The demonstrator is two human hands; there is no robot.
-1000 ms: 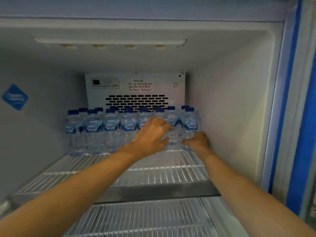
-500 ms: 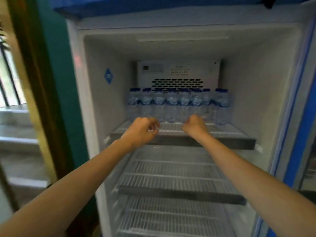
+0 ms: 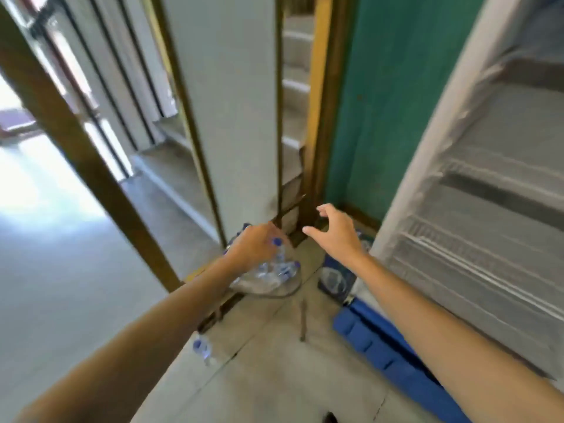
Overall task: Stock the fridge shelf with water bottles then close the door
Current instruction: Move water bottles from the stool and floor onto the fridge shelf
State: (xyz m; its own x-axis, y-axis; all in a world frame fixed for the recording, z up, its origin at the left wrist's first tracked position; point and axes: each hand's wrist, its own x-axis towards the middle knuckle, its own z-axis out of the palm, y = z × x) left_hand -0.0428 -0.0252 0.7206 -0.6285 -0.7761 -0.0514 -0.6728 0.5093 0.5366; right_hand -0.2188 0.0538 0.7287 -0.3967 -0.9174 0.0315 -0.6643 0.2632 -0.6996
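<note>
Floor (image 3: 274, 367): plastic pack (image 3: 276, 289) holds water bottles (image 3: 286, 270), left hand (image 3: 253, 247) at them.

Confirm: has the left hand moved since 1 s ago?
Yes. The left hand has come out of the fridge and down to the bottle pile on the floor, left of the fridge.

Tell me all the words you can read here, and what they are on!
No text here is sharp enough to read.
Blue labels on the pack of water bottles on the floor: too blurred.
Label on the loose bottle on the floor: too blurred.
Print on the dark blue box: too blurred.
</note>
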